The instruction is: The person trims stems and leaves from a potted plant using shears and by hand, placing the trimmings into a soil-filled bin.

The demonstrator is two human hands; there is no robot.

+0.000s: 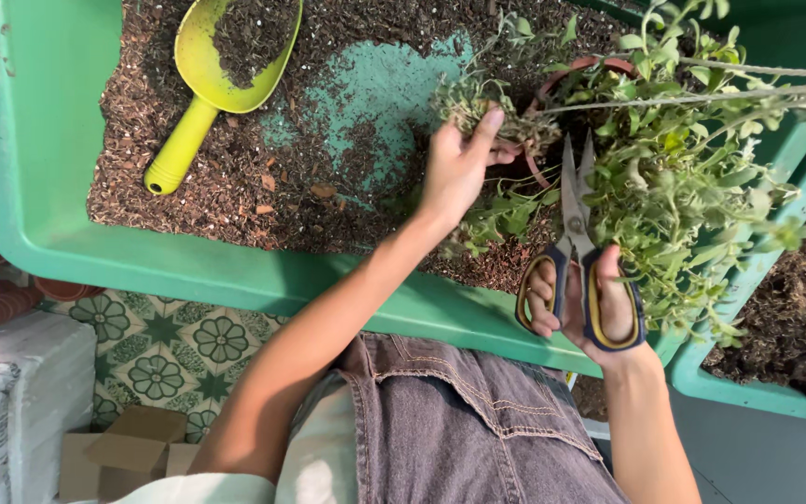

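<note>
Head view: nearest the camera, a grey denim garment [459, 420] was seen, and past it the rim of a green plastic tray [39, 187] spread with potting mix.

The right hand [590, 308] was closed through the yellow-lined handles of a pair of scissors [576, 252], whose blades were parted only slightly and pointed up into the foliage.

The left hand [454, 168] was closed around a bunch of trailing stems [482, 103], drawn out sideways from a hanging potted plant [673, 159] in a terracotta-coloured pot [552, 93] at the tray's right end.

Trimming appeared to be the step in hand; a cut would call for the blades to be opened wider and set across the held stems.

Farther off, a yellow-green scoop [207, 84] holding soil was lying on the mix.
</note>
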